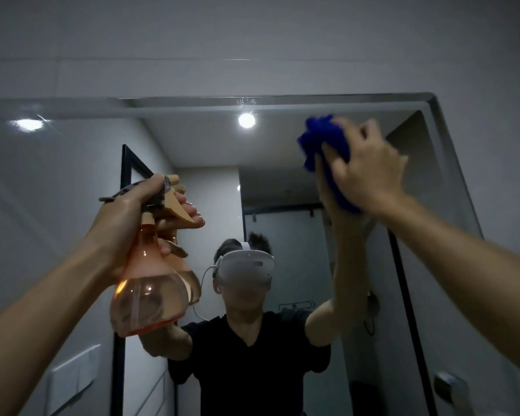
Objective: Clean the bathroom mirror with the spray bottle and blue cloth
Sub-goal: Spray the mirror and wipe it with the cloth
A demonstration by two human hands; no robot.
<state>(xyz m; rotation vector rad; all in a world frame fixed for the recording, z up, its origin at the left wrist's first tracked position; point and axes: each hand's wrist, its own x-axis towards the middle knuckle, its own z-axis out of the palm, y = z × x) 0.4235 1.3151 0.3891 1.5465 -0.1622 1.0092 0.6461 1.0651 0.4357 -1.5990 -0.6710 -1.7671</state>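
The bathroom mirror (282, 181) fills the lower part of the view, its top edge running across the frame. My left hand (123, 223) is wrapped around the neck of a clear orange spray bottle (146, 289), held upright close to the glass at left, liquid in its lower half. My right hand (370, 166) presses a bunched blue cloth (324, 139) flat against the mirror near its upper right corner. The reflection shows both arms, the bottle and a person in a black shirt wearing a white headset.
Grey tiled wall (252, 40) lies above the mirror. The mirror's right edge (460, 181) slants down beside my right arm. A ceiling light (246, 120) and a black door frame (126, 169) show in the reflection. A chrome fitting (445, 385) sits at lower right.
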